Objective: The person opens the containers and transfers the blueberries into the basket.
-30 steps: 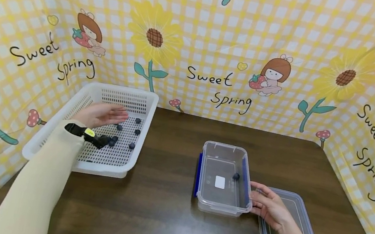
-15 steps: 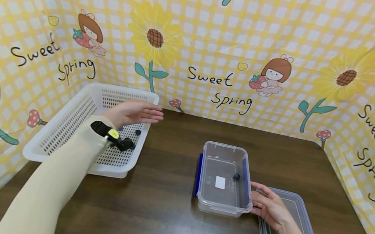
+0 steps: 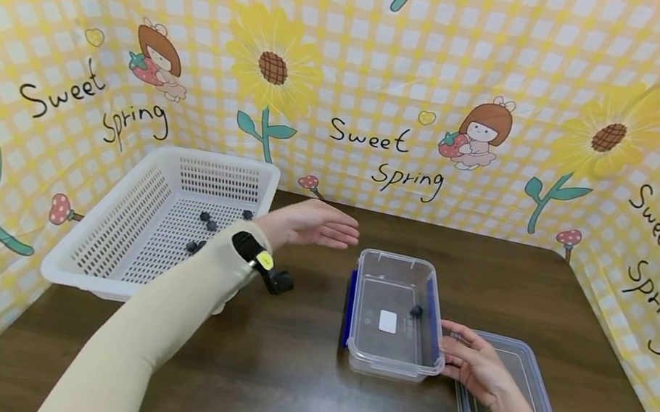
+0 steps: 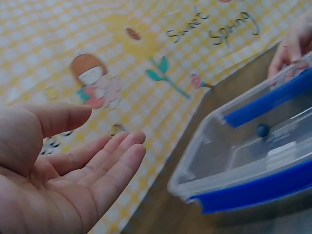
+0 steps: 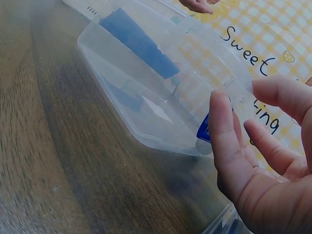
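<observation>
A clear plastic box, rectangular with rounded corners and blue latch strips along its 2 long sides, stands open on the dark wood-grain table. Inside it lies 1 small, round, dark blueberry near the right wall, beside a white label on the floor of the box.

The right hand rests at the box's right near corner, fingers loosely spread and gently bent, their tips at the wall; the right wrist view shows them relaxed and gripping nothing. Under this hand lies the box's clear lid, flat on the table, just beside the box.

The left hand hovers above the table between the basket and the box, palm turned inward, fingers straight and close together; the left wrist view shows the palm bare, holding nothing.

To the left stands a white perforated plastic basket, rectangular with sloping latticed walls. About 5 more dark berries lie scattered on its floor.

A yellow checked backdrop printed with sunflowers surrounds the table on 3 sides.
</observation>
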`<state>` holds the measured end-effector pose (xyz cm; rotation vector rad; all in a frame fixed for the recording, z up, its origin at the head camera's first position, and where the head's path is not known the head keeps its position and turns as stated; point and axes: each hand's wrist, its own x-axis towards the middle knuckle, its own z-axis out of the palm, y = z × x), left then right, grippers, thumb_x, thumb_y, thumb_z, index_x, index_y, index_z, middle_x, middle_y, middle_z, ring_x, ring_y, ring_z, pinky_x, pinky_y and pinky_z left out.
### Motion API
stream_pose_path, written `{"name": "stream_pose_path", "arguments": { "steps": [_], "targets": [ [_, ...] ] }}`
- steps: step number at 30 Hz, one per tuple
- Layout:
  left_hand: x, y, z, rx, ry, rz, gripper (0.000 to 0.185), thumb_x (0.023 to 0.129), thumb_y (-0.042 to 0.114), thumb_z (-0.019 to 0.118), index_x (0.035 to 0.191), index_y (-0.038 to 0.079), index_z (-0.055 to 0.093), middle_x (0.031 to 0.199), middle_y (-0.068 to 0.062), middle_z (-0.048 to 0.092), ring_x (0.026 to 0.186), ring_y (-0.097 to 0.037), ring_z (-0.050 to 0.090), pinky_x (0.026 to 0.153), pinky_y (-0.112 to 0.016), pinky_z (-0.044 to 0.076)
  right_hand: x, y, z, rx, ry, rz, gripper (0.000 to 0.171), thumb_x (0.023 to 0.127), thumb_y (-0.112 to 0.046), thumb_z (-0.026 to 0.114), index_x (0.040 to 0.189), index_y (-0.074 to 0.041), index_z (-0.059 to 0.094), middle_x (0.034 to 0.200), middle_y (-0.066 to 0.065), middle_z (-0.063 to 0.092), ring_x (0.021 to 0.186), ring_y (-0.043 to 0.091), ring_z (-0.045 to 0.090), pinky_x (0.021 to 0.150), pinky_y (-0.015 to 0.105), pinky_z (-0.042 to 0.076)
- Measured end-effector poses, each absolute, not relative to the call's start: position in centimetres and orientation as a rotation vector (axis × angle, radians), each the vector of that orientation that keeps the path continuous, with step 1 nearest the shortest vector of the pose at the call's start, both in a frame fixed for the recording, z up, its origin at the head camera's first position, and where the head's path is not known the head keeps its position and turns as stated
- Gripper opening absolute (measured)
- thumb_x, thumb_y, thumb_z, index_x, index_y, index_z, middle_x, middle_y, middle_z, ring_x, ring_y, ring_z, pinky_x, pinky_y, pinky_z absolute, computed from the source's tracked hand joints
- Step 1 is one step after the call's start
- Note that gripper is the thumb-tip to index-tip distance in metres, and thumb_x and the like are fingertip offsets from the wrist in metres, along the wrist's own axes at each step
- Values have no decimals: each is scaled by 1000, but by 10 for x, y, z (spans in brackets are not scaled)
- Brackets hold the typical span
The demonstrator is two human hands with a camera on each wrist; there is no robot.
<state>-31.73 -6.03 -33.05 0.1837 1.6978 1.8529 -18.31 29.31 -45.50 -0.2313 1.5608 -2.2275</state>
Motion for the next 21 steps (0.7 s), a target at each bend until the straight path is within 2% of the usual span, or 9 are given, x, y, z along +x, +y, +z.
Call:
{"name": "stream_pose_path", "arguments": {
  "steps": [10,16,21],
  "targets": [
    [-305,-1,-358,156,1615,1772,36,104,4,50,136,-13,49,139,-33,49,126,-40,54,109,-47,43,-183,293,-455,-223,1570,-2226,29,101,2,52,117,-19,64,99,4,72,82,16,69,75,32,61],
    [-294,29,-375,170,1635,1678,38,104,5,50,137,-13,48,137,-32,51,120,-36,60,106,-46,45,-183,292,-454,-233,1557,-2229,30,101,3,51,116,-20,64,98,4,72,83,15,69,75,31,61],
    [-292,48,-392,147,1665,1653,38,103,3,50,135,-16,47,136,-34,51,119,-37,59,104,-45,48,-183,293,-454,-215,1556,-2227,28,101,1,52,116,-20,64,99,5,72,83,16,69,75,32,61]
  ]
}}
